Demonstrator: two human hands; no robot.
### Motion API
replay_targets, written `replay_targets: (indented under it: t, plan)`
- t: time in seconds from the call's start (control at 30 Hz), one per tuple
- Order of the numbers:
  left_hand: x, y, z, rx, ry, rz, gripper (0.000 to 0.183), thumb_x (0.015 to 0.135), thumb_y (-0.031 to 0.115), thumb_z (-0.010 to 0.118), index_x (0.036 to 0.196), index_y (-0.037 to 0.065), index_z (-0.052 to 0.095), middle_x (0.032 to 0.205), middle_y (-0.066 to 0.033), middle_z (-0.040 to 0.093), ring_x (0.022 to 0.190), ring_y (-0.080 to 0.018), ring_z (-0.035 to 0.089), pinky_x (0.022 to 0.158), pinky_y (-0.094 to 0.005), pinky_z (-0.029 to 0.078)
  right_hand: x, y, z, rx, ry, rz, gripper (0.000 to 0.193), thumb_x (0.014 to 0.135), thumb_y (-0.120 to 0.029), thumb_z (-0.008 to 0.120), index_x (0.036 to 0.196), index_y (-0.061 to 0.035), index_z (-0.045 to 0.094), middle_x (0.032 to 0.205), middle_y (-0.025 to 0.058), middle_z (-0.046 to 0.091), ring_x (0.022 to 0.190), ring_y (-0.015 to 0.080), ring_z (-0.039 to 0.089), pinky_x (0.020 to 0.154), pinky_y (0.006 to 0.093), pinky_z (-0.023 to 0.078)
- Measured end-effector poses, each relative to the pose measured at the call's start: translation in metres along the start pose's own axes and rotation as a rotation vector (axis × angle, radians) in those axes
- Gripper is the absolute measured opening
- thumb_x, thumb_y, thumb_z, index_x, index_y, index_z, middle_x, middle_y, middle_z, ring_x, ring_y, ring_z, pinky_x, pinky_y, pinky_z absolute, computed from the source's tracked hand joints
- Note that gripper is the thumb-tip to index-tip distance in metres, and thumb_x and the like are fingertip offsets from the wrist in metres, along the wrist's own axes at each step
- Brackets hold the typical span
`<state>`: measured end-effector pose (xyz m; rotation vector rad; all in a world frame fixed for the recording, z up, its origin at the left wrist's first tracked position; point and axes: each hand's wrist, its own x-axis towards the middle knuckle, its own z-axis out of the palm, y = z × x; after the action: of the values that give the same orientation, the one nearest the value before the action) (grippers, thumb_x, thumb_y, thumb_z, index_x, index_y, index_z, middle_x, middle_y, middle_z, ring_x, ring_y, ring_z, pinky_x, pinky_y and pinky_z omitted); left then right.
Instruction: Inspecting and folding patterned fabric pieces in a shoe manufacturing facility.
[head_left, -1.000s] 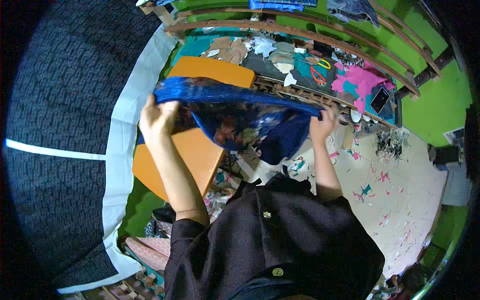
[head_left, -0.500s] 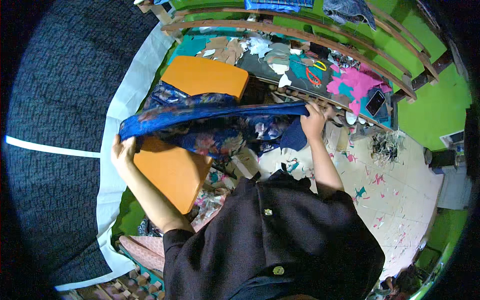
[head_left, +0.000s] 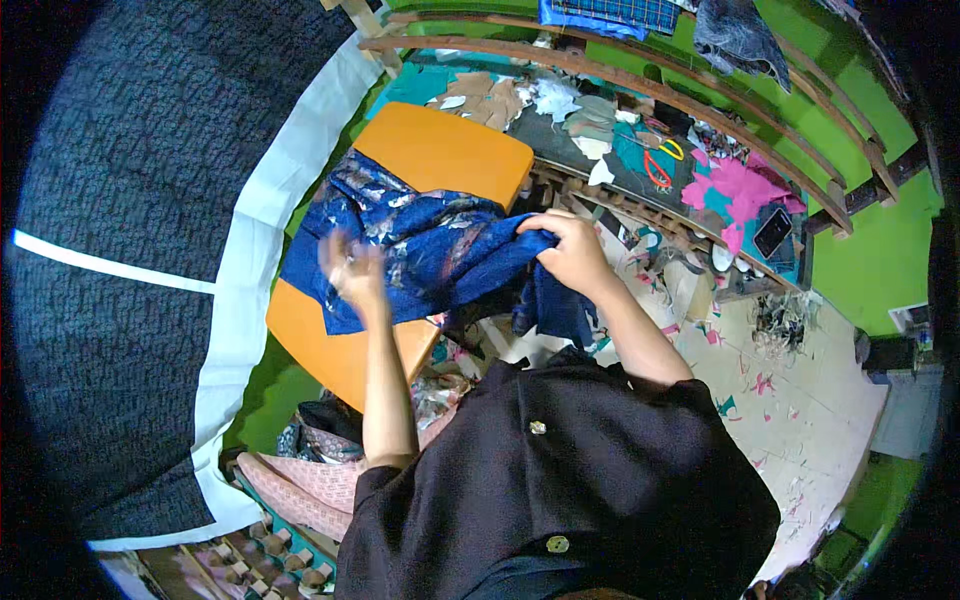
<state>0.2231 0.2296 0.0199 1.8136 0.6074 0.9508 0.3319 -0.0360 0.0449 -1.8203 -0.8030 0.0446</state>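
Observation:
A dark blue floral cloth (head_left: 440,215) lies bunched over an orange table (head_left: 440,140), its right part hanging past the table's side. My right hand (head_left: 572,252) grips a gathered edge of that cloth, thumb and fingers pinched together, lifting it off the table. Over the cloth's left part is my left hand (head_left: 352,272), blurred by motion, its fingers seemingly apart with no fabric between them. Whether it touches the cloth underneath I cannot tell.
Fabric scraps (head_left: 485,95), orange- and yellow-handled scissors (head_left: 658,165) and a phone (head_left: 773,232) lie on a bench behind a wooden rail (head_left: 600,72). Offcuts litter the pale floor (head_left: 790,400). Pink patterned fabric (head_left: 300,490) lies at lower left, beside a large dark panel (head_left: 120,370).
The stretched cloth has come down onto the table. My left hand has left its corner and moved right; my right hand has moved left, still holding its end.

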Motion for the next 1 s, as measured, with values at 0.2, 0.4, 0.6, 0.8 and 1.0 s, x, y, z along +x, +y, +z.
replay_targets:
  t: [0.2, 0.4, 0.6, 0.8, 1.0]
  plan:
    - [-0.020, 0.083, 0.064, 0.309, -1.003, 0.336, 0.039, 0.065, 0.007, 0.063, 0.104, 0.003, 0.056, 0.097, -0.0188, 0.058, 0.092, -0.0325, 0.055, 0.080, -0.0347, 0.043, 0.003, -0.022, 0.002, 0.001, 0.069, 0.056, 0.038, 0.060, -0.002, 0.058, 0.094, -0.0069, 0.041, 0.079, 0.0143, 0.056, 0.075, 0.0341, 0.057, 0.063, 0.0384, 0.044]
    - [0.004, 0.136, 0.072, 0.320, -0.856, 0.666, 0.033, 0.060, -0.006, 0.053, 0.091, 0.002, 0.057, 0.083, -0.0163, 0.055, 0.080, -0.0351, 0.054, 0.071, -0.0393, 0.044, -0.001, -0.013, -0.002, -0.173, 0.151, 0.194, 0.036, 0.060, -0.009, 0.064, 0.091, -0.0032, 0.047, 0.082, 0.0123, 0.057, 0.077, 0.0270, 0.058, 0.069, 0.0329, 0.045]
    - [0.042, 0.161, 0.064, 0.344, -0.511, 0.805, 0.031, 0.063, -0.009, 0.047, 0.091, 0.000, 0.056, 0.085, -0.0167, 0.056, 0.082, -0.0311, 0.055, 0.072, -0.0348, 0.044, -0.023, 0.052, 0.014, -0.517, 0.113, 0.394, 0.025, 0.063, -0.020, 0.060, 0.085, -0.0080, 0.057, 0.086, 0.0127, 0.061, 0.076, 0.0314, 0.058, 0.066, 0.0415, 0.046]
    - [0.096, 0.166, -0.013, 0.153, -0.162, 0.624, 0.035, 0.067, -0.011, 0.039, 0.096, -0.005, 0.057, 0.087, -0.0084, 0.059, 0.082, -0.0156, 0.056, 0.077, -0.0247, 0.042, -0.042, 0.128, 0.021, -0.590, 0.183, 0.106, 0.038, 0.064, -0.025, 0.066, 0.098, -0.0084, 0.060, 0.080, 0.0125, 0.062, 0.075, 0.0307, 0.059, 0.071, 0.0385, 0.045]
    - [0.154, 0.116, -0.122, -0.124, -0.005, 0.258, 0.028, 0.076, -0.008, 0.039, 0.098, -0.006, 0.057, 0.091, -0.0085, 0.059, 0.082, -0.0132, 0.055, 0.077, -0.0231, 0.043, 0.047, 0.058, -0.016, -0.503, 0.078, 0.283, 0.036, 0.061, -0.017, 0.065, 0.096, -0.0090, 0.062, 0.089, 0.0137, 0.062, 0.087, 0.0292, 0.058, 0.079, 0.0374, 0.044]
